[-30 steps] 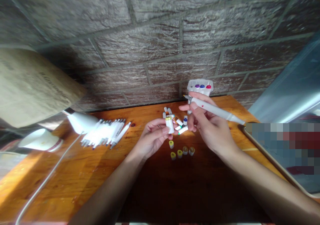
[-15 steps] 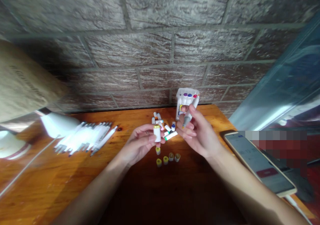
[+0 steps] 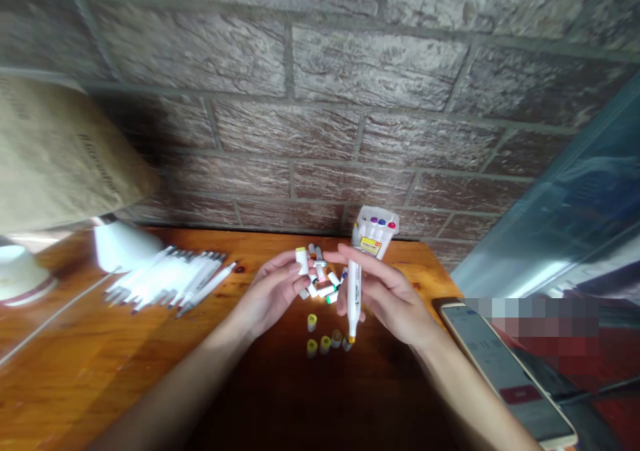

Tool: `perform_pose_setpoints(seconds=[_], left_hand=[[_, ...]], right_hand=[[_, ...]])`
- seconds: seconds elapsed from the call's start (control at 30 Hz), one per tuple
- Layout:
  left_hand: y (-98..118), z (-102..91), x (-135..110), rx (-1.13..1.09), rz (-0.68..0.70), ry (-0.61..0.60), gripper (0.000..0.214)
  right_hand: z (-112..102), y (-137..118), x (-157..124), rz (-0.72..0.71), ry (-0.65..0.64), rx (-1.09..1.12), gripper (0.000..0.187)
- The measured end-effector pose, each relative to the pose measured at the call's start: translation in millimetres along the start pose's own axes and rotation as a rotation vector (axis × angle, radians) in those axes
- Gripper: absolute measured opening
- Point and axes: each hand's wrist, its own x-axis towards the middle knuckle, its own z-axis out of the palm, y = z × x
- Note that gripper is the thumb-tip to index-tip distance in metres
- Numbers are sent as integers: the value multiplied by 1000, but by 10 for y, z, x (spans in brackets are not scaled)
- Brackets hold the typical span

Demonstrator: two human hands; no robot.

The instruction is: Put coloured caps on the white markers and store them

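Observation:
My right hand (image 3: 383, 294) grips a white marker (image 3: 353, 299) held upright, its uncapped tip pointing down near the small caps. My left hand (image 3: 274, 289) pinches a white marker cap with a yellow end (image 3: 301, 259) between thumb and fingers. Between the hands lies a loose pile of white caps (image 3: 323, 281) with coloured ends. Several yellow and tan caps (image 3: 325, 339) stand on the wooden table (image 3: 150, 364) just below the marker tip.
A row of white markers (image 3: 170, 279) lies at the left, beside a white lamp base (image 3: 123, 244) and a cardboard box (image 3: 60, 151). A clear marker case (image 3: 375, 231) stands against the brick wall. A phone (image 3: 505, 371) lies at the right.
My right hand has turned the marker from pointing away to upright with its tip down. My left hand raised the cap slightly. The camera view has shifted downward.

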Motion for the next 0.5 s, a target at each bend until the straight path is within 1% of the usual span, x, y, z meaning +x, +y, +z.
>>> perform_pose_setpoints(seconds=[0.07,0.1,0.2,0.27,0.4,0.5], left_hand=[[3,1,3,-28,9,11,18],[2,2,4,-39,13,14,19],[-4,2,9,-58,17,27,21],[-7,-1,11,-70,14,26,23],[-11,3,-1,-78,7,-27,23],[-14,12,-20,-74,16,-68,22]], right_hand=[[-3,32,0,12,-26,68,38],[1,47,1,22,-34,67,35],[36,73,1,58,-58,-17,19],[66,72,-3,75,-91,-31,9],[80,57,-4,153,-108,-10,28],[49,56,5,222,-114,11,32]])
